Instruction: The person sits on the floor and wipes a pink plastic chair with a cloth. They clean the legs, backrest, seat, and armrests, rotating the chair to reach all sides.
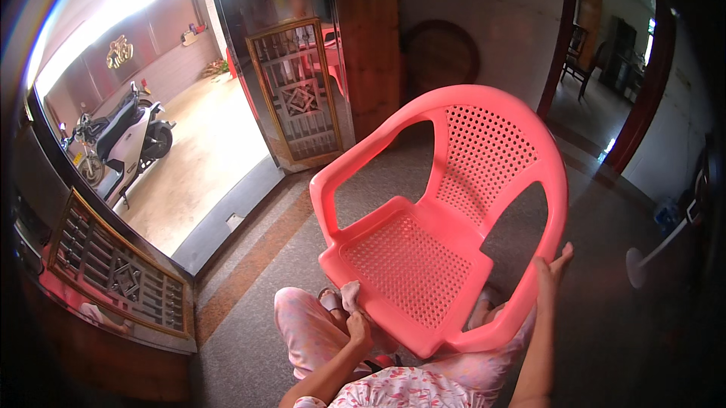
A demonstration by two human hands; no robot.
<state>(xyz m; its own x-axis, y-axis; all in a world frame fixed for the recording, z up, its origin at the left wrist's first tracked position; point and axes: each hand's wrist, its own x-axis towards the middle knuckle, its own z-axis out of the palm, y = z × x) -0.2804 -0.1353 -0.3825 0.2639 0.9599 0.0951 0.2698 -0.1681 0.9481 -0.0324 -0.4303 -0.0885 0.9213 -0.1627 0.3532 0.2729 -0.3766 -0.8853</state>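
A pink plastic armchair with a perforated seat and back stands before me, turned at an angle. My left hand is closed on a crumpled pale cloth, which lies against the front edge of the seat. At the outer side of the right-hand armrest is my right hand, its thumb beside the plastic and its fingers pointing away. Whether it grips the armrest cannot be made out. The chair's legs are mostly hidden below the seat and by my knees.
An open doorway with a raised sill leads left to a parked scooter. Mirror-like door panels with metal grilles flank it. A round wooden tabletop leans by the back wall. At right stand a pale pole with a disc end and a blue container.
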